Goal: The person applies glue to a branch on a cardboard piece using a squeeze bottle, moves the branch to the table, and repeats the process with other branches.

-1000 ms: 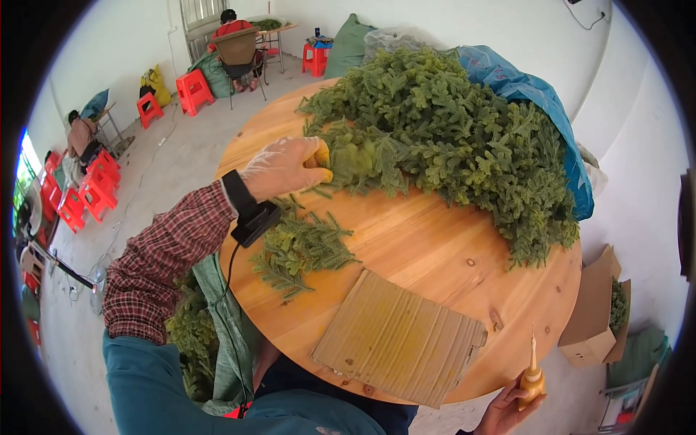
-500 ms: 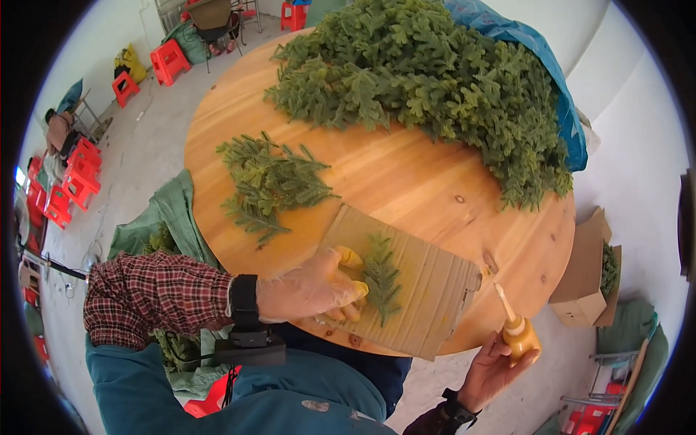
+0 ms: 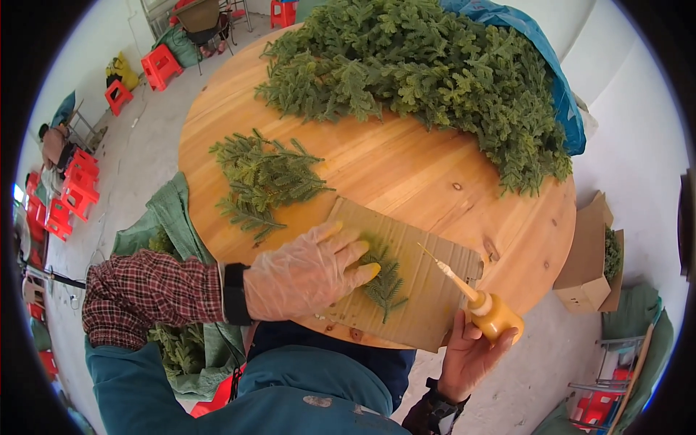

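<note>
The round wooden desk (image 3: 391,174) carries a large heap of green sprigs (image 3: 420,72) at its far side. A smaller pile (image 3: 268,174) and a cardboard sheet (image 3: 428,290) lie nearer.

My left hand (image 3: 301,279), in a clear plastic glove, spreads against a green needle-leaved sprig (image 3: 386,284) on the flat brown corrugated cardboard sheet (image 3: 424,312). Right of the sheet, my right hand (image 3: 464,362) grips an orange squeeze bottle (image 3: 497,317), its thin nozzle angled over the sheet. Beyond the sheet lies a large green sprig heap (image 3: 428,69).
</note>
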### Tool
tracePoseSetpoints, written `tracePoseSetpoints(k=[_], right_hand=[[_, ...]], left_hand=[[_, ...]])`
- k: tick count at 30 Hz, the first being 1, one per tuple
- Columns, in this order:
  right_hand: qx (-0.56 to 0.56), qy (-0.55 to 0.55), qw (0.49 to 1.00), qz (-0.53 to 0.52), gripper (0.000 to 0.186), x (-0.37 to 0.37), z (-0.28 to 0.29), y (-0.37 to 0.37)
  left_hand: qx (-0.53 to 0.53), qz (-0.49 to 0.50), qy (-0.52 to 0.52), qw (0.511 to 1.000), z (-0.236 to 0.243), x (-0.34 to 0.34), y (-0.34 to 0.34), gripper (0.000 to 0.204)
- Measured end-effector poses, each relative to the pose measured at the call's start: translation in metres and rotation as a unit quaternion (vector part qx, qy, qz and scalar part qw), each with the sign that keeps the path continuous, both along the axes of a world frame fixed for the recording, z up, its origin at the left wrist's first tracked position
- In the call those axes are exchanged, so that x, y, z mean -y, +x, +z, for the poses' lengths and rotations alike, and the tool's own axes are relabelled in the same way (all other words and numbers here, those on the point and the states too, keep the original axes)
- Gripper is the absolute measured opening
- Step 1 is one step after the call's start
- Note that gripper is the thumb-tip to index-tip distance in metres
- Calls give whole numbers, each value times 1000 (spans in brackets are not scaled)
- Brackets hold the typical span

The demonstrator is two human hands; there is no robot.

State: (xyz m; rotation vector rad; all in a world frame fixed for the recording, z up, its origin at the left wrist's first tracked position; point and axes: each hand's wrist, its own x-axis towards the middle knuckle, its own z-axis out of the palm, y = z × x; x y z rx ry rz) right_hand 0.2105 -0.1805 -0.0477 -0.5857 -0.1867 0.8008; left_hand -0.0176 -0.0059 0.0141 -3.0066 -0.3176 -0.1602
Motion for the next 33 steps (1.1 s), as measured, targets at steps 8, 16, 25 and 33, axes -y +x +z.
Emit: tracePoseSetpoints(k=[8, 16, 25, 33], right_hand=[[-111, 66, 986, 102, 57, -10, 20, -22], [0, -32, 993, 110, 51, -38, 30, -42], [-52, -34, 993, 105, 50, -39, 13, -33], [-49, -42, 992, 113, 51, -39, 11, -32]], left_hand=[[20, 107, -73, 991, 1, 35, 23, 35], [-4, 98, -68, 993, 29, 27, 13, 34], [-11, -5, 13, 1000, 16, 5, 2, 35], [-30, 33, 78, 996, 11, 9, 0, 44]])
